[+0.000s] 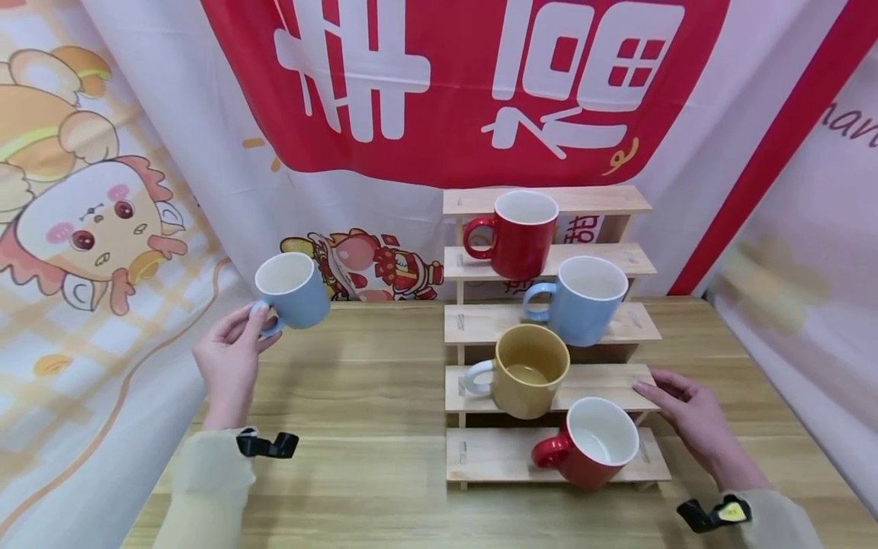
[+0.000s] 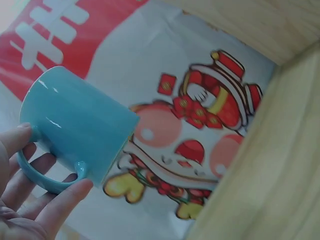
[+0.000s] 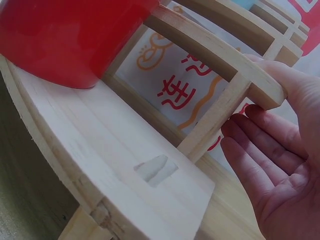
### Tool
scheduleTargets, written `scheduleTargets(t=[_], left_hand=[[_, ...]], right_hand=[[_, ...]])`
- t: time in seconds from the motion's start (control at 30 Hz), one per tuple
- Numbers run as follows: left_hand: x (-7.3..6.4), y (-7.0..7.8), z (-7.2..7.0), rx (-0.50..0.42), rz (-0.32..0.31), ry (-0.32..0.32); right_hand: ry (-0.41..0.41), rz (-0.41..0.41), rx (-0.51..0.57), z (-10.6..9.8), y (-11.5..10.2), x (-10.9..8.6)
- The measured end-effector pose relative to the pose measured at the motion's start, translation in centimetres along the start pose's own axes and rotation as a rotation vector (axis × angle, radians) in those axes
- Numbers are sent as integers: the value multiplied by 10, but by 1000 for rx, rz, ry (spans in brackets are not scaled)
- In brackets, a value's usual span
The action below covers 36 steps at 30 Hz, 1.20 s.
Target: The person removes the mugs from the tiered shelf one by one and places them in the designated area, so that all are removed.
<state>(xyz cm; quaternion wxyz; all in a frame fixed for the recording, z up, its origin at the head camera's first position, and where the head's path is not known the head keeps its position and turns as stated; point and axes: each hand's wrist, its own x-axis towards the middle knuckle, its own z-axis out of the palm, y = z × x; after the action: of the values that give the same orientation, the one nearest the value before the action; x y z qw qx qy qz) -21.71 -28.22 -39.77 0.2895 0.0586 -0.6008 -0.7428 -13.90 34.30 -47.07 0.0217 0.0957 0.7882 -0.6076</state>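
Observation:
My left hand (image 1: pixel 229 358) holds a light blue mug (image 1: pixel 302 293) by its handle, up in the air left of a wooden tiered rack (image 1: pixel 480 324). In the left wrist view the blue mug (image 2: pixel 80 120) is tilted, thumb and fingers about its handle. My right hand (image 1: pixel 693 419) grips the right end of the rack's second step from the front, thumb on top. In the right wrist view the fingers (image 3: pixel 240 155) reach below the step's end. On the rack stand a red mug (image 1: pixel 524 244), another blue mug (image 1: pixel 586 305), a tan mug (image 1: pixel 528 377) and a front red mug (image 1: pixel 593 450).
The rack stands on a wood-grain table (image 1: pixel 357 457). Behind it hangs a white cloth with a large red panel (image 1: pixel 453 91) and cartoon prints. Printed cloth (image 1: pixel 89 305) closes the left side, and more cloth (image 1: pixel 809 252) the right.

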Motion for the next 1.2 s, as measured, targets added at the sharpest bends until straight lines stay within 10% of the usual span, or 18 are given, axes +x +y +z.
scheduleTargets(t=[0.6,0.87,1.2], left_hand=[[11,-81,-30,-2,-50,155],[15,-95,-41,72,-156,202],[18,-113,-50,-51,-230,279]], right_hand=[[12,7,-27,1,0,0],[25,-25,68,1,1,-1],[34,-6,68,2,3,0]])
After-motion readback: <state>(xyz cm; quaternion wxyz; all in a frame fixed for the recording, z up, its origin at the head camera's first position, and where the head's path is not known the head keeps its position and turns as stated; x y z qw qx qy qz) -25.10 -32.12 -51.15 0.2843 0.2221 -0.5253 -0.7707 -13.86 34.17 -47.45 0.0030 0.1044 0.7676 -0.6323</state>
